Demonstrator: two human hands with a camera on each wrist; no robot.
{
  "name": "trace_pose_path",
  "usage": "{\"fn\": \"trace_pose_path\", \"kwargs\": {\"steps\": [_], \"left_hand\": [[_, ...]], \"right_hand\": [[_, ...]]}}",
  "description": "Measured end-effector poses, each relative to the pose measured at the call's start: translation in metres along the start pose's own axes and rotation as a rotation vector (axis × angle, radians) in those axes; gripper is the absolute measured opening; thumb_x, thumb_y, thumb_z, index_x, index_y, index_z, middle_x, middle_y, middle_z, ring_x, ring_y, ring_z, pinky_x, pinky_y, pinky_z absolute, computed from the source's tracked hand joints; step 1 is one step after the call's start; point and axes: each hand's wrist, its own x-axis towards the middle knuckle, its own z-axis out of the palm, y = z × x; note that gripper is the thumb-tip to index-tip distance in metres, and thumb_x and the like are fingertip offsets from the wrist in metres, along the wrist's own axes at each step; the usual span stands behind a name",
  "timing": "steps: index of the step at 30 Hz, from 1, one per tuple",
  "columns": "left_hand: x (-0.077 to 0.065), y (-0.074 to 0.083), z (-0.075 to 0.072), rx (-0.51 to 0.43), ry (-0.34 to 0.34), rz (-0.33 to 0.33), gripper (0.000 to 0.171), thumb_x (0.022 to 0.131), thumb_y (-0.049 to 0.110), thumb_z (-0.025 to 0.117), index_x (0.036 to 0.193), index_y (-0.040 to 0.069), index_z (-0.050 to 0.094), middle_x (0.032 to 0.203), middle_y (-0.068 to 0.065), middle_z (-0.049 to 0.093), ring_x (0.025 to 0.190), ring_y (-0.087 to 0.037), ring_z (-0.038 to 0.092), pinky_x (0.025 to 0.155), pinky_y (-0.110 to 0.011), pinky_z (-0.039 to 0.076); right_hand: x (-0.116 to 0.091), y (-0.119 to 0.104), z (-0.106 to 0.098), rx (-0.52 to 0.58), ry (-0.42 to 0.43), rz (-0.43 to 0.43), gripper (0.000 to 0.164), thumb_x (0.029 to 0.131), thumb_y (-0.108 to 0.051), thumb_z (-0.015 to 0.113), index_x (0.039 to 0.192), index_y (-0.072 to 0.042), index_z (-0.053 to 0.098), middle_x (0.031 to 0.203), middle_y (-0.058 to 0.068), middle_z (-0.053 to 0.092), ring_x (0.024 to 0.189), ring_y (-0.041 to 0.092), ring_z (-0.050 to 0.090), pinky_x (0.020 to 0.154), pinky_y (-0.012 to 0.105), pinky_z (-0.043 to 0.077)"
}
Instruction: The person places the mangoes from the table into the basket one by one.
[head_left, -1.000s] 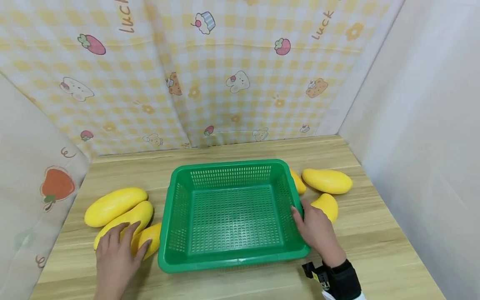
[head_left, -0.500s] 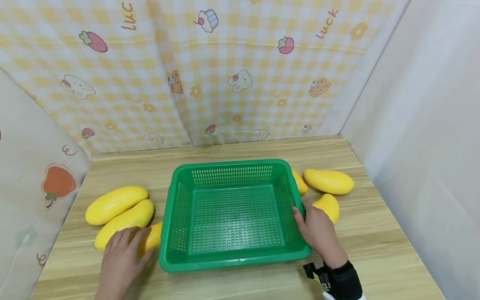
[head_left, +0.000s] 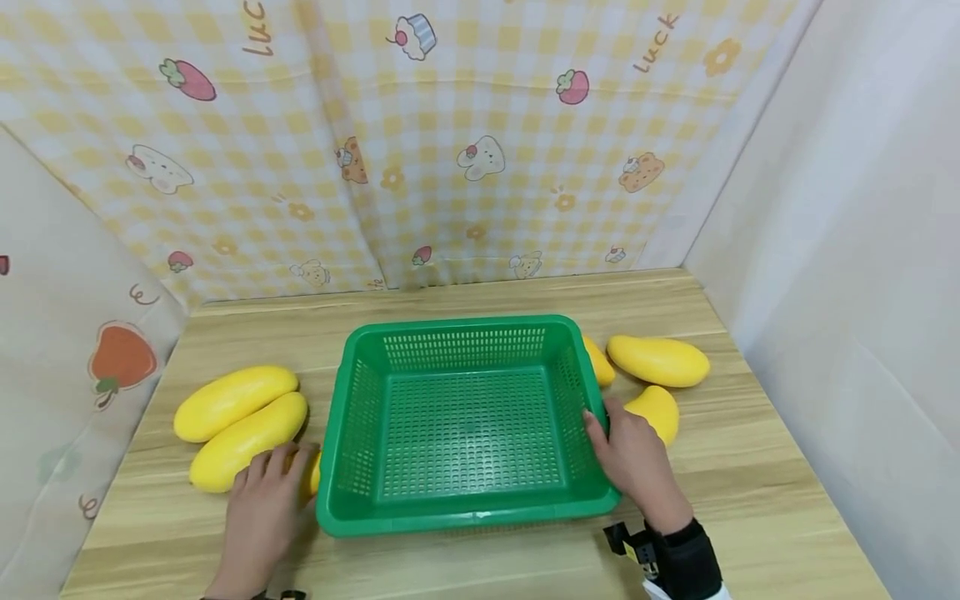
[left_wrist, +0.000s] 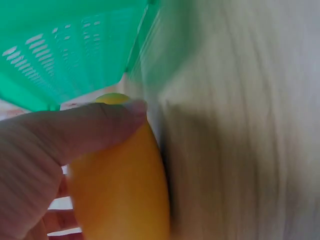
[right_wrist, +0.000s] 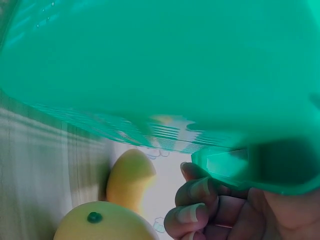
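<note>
My left hand (head_left: 264,517) grips a yellow-orange mango (left_wrist: 122,190) lying just left of the green plastic basket (head_left: 472,517). In the left wrist view the thumb lies across the mango and the fingers reach round its other side; the head view shows only its end (head_left: 316,475) past the fingers. Two more mangoes, a far one (head_left: 234,402) and a nearer one (head_left: 247,442), lie side by side beyond this hand. My right hand (head_left: 636,457) holds the basket's right rim, thumb on the inside and fingers curled beneath the edge in the right wrist view.
Right of the basket lie further yellow mangoes: one at the back (head_left: 658,361), one partly behind my right hand (head_left: 657,412), and one partly hidden by the rim (head_left: 597,363). A checked cloth (head_left: 450,208) hangs behind the wooden table (head_left: 757,492), with pale walls on both sides.
My left hand has shifted right, away from the two left mangoes, and closed over the one beside the basket. The right hand stays on the rim.
</note>
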Motion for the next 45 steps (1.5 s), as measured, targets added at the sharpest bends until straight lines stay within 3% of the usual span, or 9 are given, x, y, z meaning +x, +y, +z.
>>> {"fn": "trace_pose_path", "kwargs": {"steps": [4, 10, 20, 28, 35, 41, 45], "left_hand": [[-0.002, 0.004, 0.002, 0.021, -0.052, 0.003, 0.058, 0.064, 0.016, 0.087, 0.115, 0.002, 0.064, 0.111, -0.02, 0.057, 0.106, -0.045, 0.048, 0.081, -0.062, 0.038], [-0.004, 0.006, -0.002, 0.045, -0.134, 0.02, 0.061, 0.066, 0.021, 0.085, 0.119, 0.0, 0.062, 0.116, -0.021, 0.056, 0.111, -0.045, 0.046, 0.086, -0.063, 0.037], [-0.008, 0.003, -0.01, -0.053, -0.249, 0.009, 0.07, 0.065, 0.017, 0.086, 0.126, -0.001, 0.057, 0.119, -0.018, 0.056, 0.113, -0.041, 0.047, 0.09, -0.061, 0.036], [-0.013, 0.0, -0.01, -0.098, -0.266, 0.033, 0.067, 0.066, 0.016, 0.081, 0.126, -0.001, 0.056, 0.119, -0.015, 0.055, 0.113, -0.038, 0.047, 0.092, -0.06, 0.035], [-0.008, -0.001, -0.016, -0.071, -0.316, -0.008, 0.071, 0.061, 0.023, 0.085, 0.123, 0.0, 0.06, 0.108, -0.011, 0.059, 0.104, -0.036, 0.052, 0.087, -0.057, 0.041], [-0.005, 0.0, -0.03, -0.093, -0.313, -0.016, 0.072, 0.064, 0.026, 0.084, 0.126, 0.001, 0.058, 0.113, -0.014, 0.058, 0.106, -0.037, 0.052, 0.084, -0.058, 0.042], [-0.001, -0.003, -0.047, -0.027, -0.27, 0.001, 0.074, 0.066, 0.026, 0.084, 0.129, 0.001, 0.055, 0.115, -0.018, 0.057, 0.104, -0.041, 0.052, 0.078, -0.06, 0.043]], "right_hand": [[0.001, -0.001, 0.001, 0.001, 0.006, -0.007, 0.029, 0.099, -0.026, 0.054, 0.106, 0.002, 0.056, 0.07, 0.007, 0.054, 0.059, 0.017, 0.051, 0.051, 0.031, 0.042], [0.001, -0.001, 0.0, 0.017, 0.004, 0.0, 0.031, 0.099, -0.026, 0.054, 0.109, 0.003, 0.056, 0.074, 0.008, 0.057, 0.061, 0.017, 0.052, 0.052, 0.032, 0.043], [-0.005, 0.002, -0.003, 0.079, 0.012, -0.003, 0.034, 0.099, -0.028, 0.054, 0.115, 0.003, 0.056, 0.076, 0.008, 0.059, 0.064, 0.016, 0.055, 0.055, 0.032, 0.045], [-0.004, 0.002, -0.001, 0.106, 0.01, 0.003, 0.04, 0.099, -0.029, 0.054, 0.12, 0.005, 0.056, 0.087, 0.014, 0.065, 0.073, 0.02, 0.06, 0.062, 0.038, 0.049], [-0.004, 0.004, 0.001, 0.123, 0.0, 0.016, 0.042, 0.099, -0.031, 0.053, 0.121, 0.005, 0.055, 0.089, 0.014, 0.065, 0.073, 0.02, 0.06, 0.062, 0.037, 0.05], [-0.003, 0.005, 0.003, 0.129, 0.002, 0.02, 0.041, 0.099, -0.03, 0.054, 0.122, 0.003, 0.055, 0.088, 0.012, 0.065, 0.072, 0.019, 0.059, 0.062, 0.036, 0.05], [-0.003, 0.005, 0.004, 0.124, 0.007, 0.015, 0.04, 0.099, -0.03, 0.054, 0.121, 0.004, 0.056, 0.089, 0.013, 0.065, 0.073, 0.02, 0.06, 0.063, 0.037, 0.05]]}}
